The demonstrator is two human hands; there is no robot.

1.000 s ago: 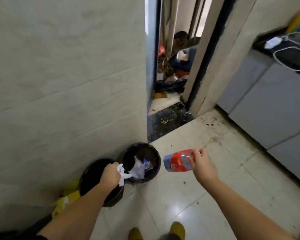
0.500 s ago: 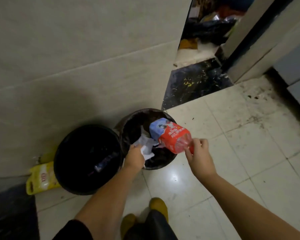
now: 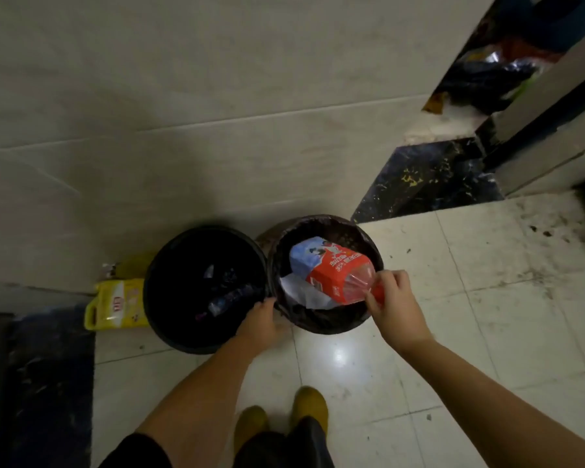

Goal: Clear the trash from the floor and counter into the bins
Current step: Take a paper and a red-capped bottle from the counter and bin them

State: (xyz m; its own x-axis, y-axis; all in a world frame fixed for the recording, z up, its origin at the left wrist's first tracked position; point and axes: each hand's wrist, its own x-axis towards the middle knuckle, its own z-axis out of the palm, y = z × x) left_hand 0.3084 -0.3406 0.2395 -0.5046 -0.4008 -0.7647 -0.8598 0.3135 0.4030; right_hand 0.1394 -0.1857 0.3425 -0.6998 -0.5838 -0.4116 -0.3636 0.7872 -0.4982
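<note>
Two round black bins stand side by side against the tiled wall. Over the right bin (image 3: 321, 327) my right hand (image 3: 390, 307) holds a plastic bottle (image 3: 331, 270) with a red and blue label by its neck, base tilted down into the bin. White crumpled paper (image 3: 304, 293) lies inside that bin under the bottle. My left hand (image 3: 262, 320) rests at the gap between the two rims, fingers curled, with nothing visible in it. The left bin (image 3: 169, 319) is dark inside with some dark wrappers.
A yellow bag (image 3: 115, 304) lies on the floor left of the left bin. A dark doorway threshold (image 3: 429, 179) opens at the right, with clutter beyond. My yellow shoes (image 3: 309, 405) stand on the glossy white floor tiles. A dark mat (image 3: 41, 383) lies at lower left.
My left hand has let go of the white paper, which now lies in the right bin, and moved to the rims. The bottle has dipped lower into the right bin. The view has tilted down.
</note>
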